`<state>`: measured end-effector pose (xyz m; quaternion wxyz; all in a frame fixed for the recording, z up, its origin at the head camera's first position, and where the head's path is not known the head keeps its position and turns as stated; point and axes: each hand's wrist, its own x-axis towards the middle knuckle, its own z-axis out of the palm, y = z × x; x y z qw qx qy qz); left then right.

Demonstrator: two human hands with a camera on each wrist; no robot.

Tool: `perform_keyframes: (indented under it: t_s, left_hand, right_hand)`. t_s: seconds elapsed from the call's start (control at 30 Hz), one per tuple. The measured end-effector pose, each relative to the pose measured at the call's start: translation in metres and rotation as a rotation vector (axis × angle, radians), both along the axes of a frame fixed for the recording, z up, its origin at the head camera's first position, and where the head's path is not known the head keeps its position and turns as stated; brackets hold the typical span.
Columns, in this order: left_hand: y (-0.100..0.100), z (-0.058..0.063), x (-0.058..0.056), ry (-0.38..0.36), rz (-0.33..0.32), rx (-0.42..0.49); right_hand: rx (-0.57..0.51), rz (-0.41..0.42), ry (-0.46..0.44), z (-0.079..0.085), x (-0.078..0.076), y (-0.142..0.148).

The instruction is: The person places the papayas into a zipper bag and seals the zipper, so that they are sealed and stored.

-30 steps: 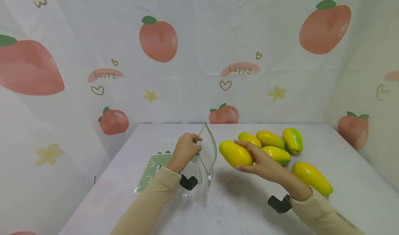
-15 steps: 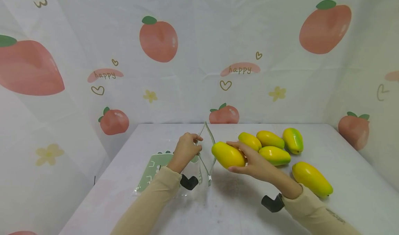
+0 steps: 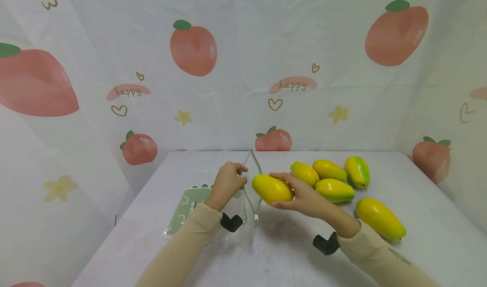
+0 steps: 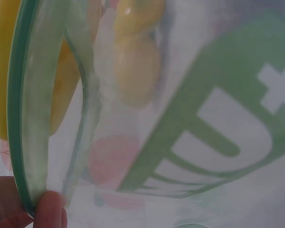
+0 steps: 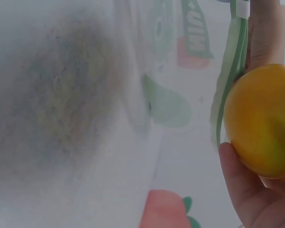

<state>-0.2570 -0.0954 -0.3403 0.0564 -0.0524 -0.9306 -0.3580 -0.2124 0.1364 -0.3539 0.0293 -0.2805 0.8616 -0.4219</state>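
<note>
A clear zip bag (image 3: pixel 179 215) with a green print stands on its side, its mouth spread toward the right. My left hand (image 3: pixel 228 180) pinches the left edge of that mouth; in the left wrist view, finger and thumb (image 4: pixel 50 211) meet on the green zip strip (image 4: pixel 15 109). My right hand (image 3: pixel 304 197) grips a yellow mango (image 3: pixel 271 189), thumb below and fingers over the top. The mango's left end overlaps the mouth in the head view. From the right wrist, the mango (image 5: pixel 263 123) shows right beside the zip strip (image 5: pixel 228 80).
Several more yellow-green mangoes lie at the right of the white table (image 3: pixel 289 261): a group at the back, including one mango (image 3: pixel 335 189), and another mango (image 3: pixel 381 218) nearer the front. A white slider (image 3: pixel 256 217) sits at the zip's lower end. A fruit-print curtain (image 3: pixel 228 109) hangs behind.
My right hand has carried the mango leftward, from beside the bag to its mouth. The left hand and the bag's left edge have stayed in place.
</note>
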Motion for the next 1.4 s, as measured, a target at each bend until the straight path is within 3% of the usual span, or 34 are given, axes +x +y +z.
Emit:
perform_keyframes:
  t_s: [0.37, 0.67, 0.97, 1.4]
  left_hand:
    - [0.0, 0.001, 0.001, 0.013, -0.001, -0.018]
    - [-0.001, 0.002, 0.001, 0.045, -0.009, -0.004]
    - [-0.001, 0.001, -0.002, 0.033, 0.012, -0.016]
    - [-0.001, 0.004, -0.004, 0.043, 0.0, -0.004]
  right_hand:
    - [0.03, 0.049, 0.082, 0.004, -0.008, -0.005]
    - [-0.005, -0.008, -0.032, 0.005, -0.012, -0.007]
    - [-0.033, -0.012, 0.044, 0.002, -0.018, -0.01]
    - [-0.065, -0.067, -0.027, 0.001, -0.024, -0.014]
